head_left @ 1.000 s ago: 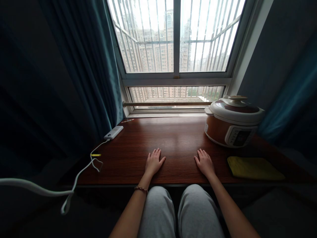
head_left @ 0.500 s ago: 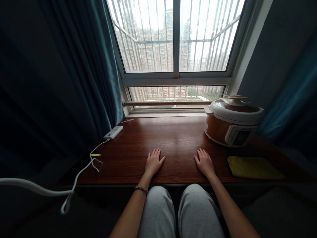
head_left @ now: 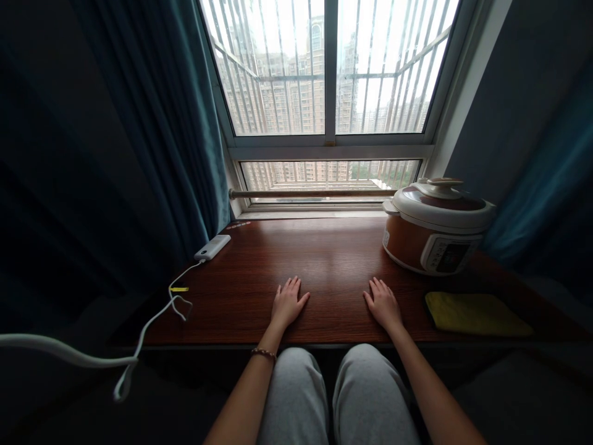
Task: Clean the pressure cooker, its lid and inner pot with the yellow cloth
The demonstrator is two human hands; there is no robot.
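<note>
My left hand (head_left: 288,301) lies flat on the dark reddish-brown wooden table (head_left: 331,256), palm down, fingers stretched out and thumb spread. A braided bracelet (head_left: 264,353) circles that wrist. Palm down as well, my right hand (head_left: 382,303) rests on the wood to the right, its fingers extended. Neither hand holds anything. Closest to the right hand is a folded yellow-green cloth (head_left: 477,313) near the table's front edge. Behind the cloth stands an electric cooker (head_left: 438,228) with a white rim, a brown body and its lid on.
A white power bank-like device (head_left: 212,248) lies at the left edge, with a white cable (head_left: 155,316) trailing off the table. Beside the cable is a small yellow strip (head_left: 179,289). A blue curtain (head_left: 185,123) hangs at left, and a barred window (head_left: 330,74) rises behind the table.
</note>
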